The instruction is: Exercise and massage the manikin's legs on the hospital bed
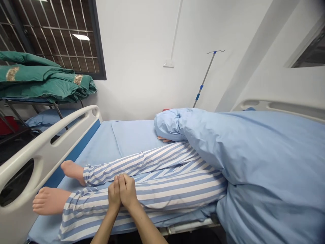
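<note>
My left hand (114, 194) and my right hand (127, 191) are pressed together palm to palm, fingers closed, holding nothing. They sit over the lower legs of a patient mannequin in blue-and-white striped pyjamas (152, 198), and I cannot tell whether they touch the cloth. Its bare feet (49, 200) lie just left of my hands, with the second foot (72, 171) beyond. A light blue blanket (256, 149) covers the upper body and is folded back at the thighs. A small mannequin hand (162, 139) pokes out beneath its fold.
The figure lies on a hospital bed with a blue sheet (134, 134). A white side rail (43, 152) runs along the near left, and another rail (279, 105) stands at the right. Beyond are an IV pole (205, 78), folded green blankets on a metal rack (43, 79), and a barred window (58, 34).
</note>
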The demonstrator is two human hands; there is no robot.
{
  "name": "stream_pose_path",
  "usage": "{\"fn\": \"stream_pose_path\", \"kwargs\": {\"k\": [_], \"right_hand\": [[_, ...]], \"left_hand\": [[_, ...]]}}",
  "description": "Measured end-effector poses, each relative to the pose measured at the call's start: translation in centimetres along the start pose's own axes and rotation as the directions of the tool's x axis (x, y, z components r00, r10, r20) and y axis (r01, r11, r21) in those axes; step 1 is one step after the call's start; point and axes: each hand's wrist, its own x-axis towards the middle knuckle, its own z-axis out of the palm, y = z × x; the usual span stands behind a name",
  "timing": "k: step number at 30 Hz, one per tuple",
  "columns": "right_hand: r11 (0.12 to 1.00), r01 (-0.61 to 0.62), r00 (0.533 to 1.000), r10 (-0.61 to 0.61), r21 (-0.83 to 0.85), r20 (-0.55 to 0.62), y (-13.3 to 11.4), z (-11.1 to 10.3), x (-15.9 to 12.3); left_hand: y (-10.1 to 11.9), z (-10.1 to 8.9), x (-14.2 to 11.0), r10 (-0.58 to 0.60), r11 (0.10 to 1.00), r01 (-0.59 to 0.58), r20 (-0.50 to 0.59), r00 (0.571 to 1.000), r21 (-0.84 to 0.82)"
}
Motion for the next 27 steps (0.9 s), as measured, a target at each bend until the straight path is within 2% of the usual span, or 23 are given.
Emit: {"fn": "stream_pose_path", "kwargs": {"k": [3, 9, 12, 16, 18, 20, 23, 27], "right_hand": [[0.999, -0.021, 1.0, 0.02, -0.038, -0.01, 0.9, 0.2, -0.5], [0.997, -0.071, 0.996, 0.071, 0.002, -0.059, 1.7, 0.3, -0.6], [0.994, -0.086, 0.993, 0.09, 0.061, -0.073, 1.6, 0.2, -0.4], [0.984, -0.077, 0.992, 0.092, 0.162, -0.084, 1.7, 0.1, -0.2], [0.977, -0.086, 0.99, 0.106, 0.193, -0.096, 1.8, -0.1, -0.2], [0.971, -0.105, 0.985, 0.131, 0.215, -0.111, 1.7, -0.3, -0.1], [0.962, -0.127, 0.979, 0.16, 0.242, -0.123, 1.6, -0.6, -0.1], [0.961, -0.139, 0.979, 0.169, 0.24, -0.109, 1.6, -0.6, 0.0]], "left_hand": [[0.1, -0.1, 0.0, -0.085, 0.993, 0.089, 0.047, 0.995, -0.084], [0.9, -0.2, 0.0, -0.105, 0.988, 0.111, 0.063, 0.992, -0.107], [2.4, -0.4, -0.1, -0.093, 0.982, 0.107, 0.092, 0.991, -0.156], [4.8, -0.5, -0.2, -0.067, 0.949, 0.097, 0.11, 0.992, -0.301], [5.3, -0.2, -0.2, -0.048, 0.934, 0.081, 0.102, 0.994, -0.349], [4.9, 0.4, -0.2, -0.065, 0.95, 0.08, 0.06, 0.996, -0.303], [3.3, 1.2, -0.5, -0.077, 0.989, 0.078, 0.011, 0.997, -0.123], [1.9, 1.6, -0.7, -0.041, 0.999, 0.041, 0.007, 0.999, -0.012]]}}
